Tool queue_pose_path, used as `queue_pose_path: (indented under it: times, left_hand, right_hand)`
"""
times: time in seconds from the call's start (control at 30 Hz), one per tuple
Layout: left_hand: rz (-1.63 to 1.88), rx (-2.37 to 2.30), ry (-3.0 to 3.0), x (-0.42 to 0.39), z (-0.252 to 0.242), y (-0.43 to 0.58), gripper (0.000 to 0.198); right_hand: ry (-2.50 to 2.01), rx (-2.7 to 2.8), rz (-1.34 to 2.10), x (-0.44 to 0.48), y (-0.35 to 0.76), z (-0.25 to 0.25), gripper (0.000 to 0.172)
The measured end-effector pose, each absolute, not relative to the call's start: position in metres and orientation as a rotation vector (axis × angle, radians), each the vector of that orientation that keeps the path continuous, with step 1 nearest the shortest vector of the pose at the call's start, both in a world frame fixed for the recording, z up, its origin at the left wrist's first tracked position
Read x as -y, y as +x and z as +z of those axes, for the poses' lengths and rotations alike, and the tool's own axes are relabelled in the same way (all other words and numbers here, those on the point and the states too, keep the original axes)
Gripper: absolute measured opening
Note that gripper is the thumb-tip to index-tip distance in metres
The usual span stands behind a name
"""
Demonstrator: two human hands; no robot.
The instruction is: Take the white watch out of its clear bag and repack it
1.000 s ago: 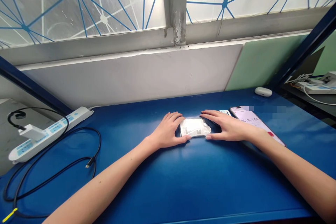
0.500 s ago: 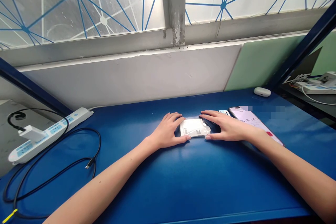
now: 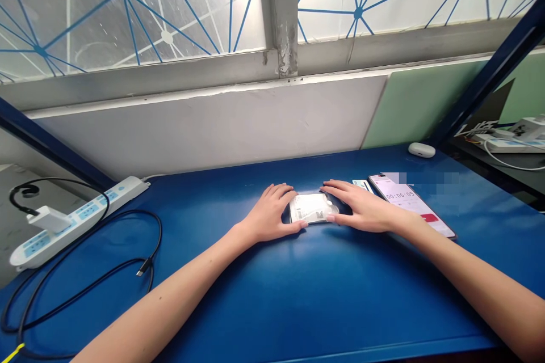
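Note:
A small white flat packet [image 3: 313, 208] with dark print lies on the blue table [image 3: 272, 295], partly over something dark beneath it. My left hand [image 3: 270, 215] rests flat at its left edge, fingers stretched out and touching it. At the packet's right edge lies my right hand [image 3: 361, 207], also flat, fingers extended over the dark thing. Neither hand lifts the packet.
A phone [image 3: 411, 204] with a lit timer screen lies right of my right hand, a small card [image 3: 361, 184] beside it. A white earbud case [image 3: 421, 150] sits at the back right. A white power strip [image 3: 72, 221] and black cable [image 3: 145, 266] lie at the left.
Both hands stay on the packet as before. The view has shifted slightly, and the phone's timer has counted up.

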State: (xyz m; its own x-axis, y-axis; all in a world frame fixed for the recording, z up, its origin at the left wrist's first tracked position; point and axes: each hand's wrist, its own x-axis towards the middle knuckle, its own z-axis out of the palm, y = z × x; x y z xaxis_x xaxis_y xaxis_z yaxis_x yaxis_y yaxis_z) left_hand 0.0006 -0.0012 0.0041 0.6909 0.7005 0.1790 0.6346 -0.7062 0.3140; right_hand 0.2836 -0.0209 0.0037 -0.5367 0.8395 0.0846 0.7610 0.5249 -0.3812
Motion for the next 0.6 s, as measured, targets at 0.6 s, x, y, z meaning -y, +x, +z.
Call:
queue_pose_path:
  times: [0.6]
  left_hand:
    - [0.461,-1.067,2.664,-0.001,-0.001,0.0,0.067]
  right_hand:
    - [-1.209,2.447,0.273,0.02,0.266,-0.008,0.043]
